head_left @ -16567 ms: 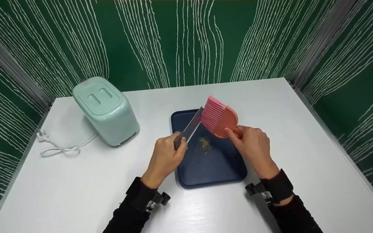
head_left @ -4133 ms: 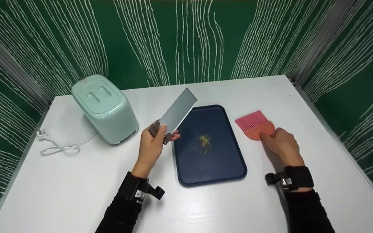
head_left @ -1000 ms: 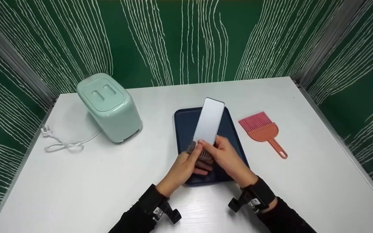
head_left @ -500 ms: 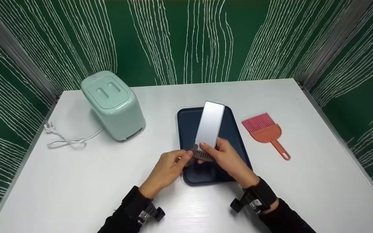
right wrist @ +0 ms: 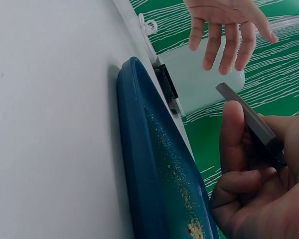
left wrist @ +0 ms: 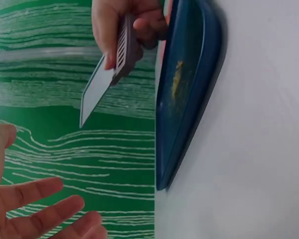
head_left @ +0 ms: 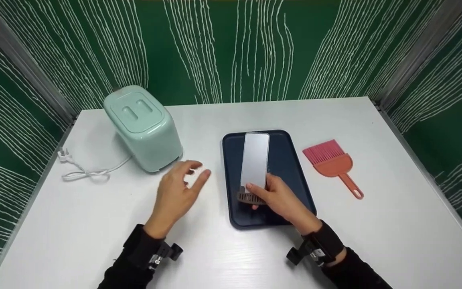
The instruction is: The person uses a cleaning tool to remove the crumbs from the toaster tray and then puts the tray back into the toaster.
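Observation:
My right hand [head_left: 285,200] grips a toaster's metal crumb tray [head_left: 255,160] by its brown slotted end, thumb on top. The crumb tray's flat plate points away, held above a dark blue tray [head_left: 291,160]. Yellowish crumbs [left wrist: 177,82] lie in the blue tray, seen in both wrist views. My left hand [head_left: 175,196] is off to the left, fingers loosely bent and apart, holding nothing. It is nearest to the mint green toaster [head_left: 144,128]. To the right of the blue tray, a pink-bristled brush [head_left: 331,160] with an orange handle lies on the table.
A white power cord with a plug [head_left: 65,156] trails from the toaster on the left of the white table [head_left: 94,216]. Green panels with white streaks [head_left: 231,48] stand behind and at the sides.
Earlier, my right hand brushed the crumb tray held in my left, then laid the brush down on the right. The crumb tray passed to my right hand; my left let go and moved left.

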`<state>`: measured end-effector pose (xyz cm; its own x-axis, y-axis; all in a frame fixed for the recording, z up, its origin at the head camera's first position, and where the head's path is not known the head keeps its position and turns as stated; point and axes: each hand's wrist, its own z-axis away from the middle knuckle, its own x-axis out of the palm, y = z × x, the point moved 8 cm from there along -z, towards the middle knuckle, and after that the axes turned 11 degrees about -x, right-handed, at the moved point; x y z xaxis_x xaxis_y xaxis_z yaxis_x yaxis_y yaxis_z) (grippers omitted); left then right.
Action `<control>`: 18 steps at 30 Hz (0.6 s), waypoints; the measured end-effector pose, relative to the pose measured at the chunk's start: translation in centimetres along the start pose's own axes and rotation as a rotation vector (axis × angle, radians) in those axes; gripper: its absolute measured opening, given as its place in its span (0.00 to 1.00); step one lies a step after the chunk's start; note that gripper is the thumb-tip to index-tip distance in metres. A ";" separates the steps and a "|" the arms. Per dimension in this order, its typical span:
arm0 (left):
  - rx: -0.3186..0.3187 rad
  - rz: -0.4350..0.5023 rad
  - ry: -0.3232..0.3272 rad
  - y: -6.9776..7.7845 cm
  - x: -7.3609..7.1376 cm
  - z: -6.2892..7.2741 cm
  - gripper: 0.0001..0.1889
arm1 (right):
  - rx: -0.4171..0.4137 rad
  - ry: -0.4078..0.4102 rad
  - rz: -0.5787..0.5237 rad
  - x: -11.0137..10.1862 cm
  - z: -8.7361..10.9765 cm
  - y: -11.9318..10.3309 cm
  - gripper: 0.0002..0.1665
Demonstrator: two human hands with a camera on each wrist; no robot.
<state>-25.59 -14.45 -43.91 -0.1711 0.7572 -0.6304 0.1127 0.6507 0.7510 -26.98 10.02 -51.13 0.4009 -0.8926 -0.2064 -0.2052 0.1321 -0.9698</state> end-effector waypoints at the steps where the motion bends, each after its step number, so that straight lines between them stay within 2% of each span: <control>1: 0.000 -0.017 0.032 -0.1 -0.7 -0.2 0.22 | 0.002 -0.004 0.013 0.0 0.1 0.0 0.22; 6: 0.027 -0.093 0.173 -0.6 -3.8 -0.9 0.28 | 0.011 -0.024 0.075 0.3 0.2 0.2 0.21; 11: 0.099 -0.162 0.285 -1.0 -6.2 -1.9 0.29 | 0.029 -0.044 0.126 0.5 0.4 0.3 0.20; 14: 0.122 -0.220 0.328 -1.3 -7.3 -2.6 0.30 | 0.044 -0.046 0.161 0.6 0.3 0.2 0.19; 18: 0.112 -0.274 0.351 -1.9 -8.4 -3.8 0.32 | 0.071 -0.060 0.185 1.0 0.1 0.0 0.20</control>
<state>-28.04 -22.29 -39.32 -0.5284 0.5037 -0.6835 0.1191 0.8410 0.5277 -26.47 9.16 -51.34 0.4151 -0.8233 -0.3871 -0.2178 0.3233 -0.9209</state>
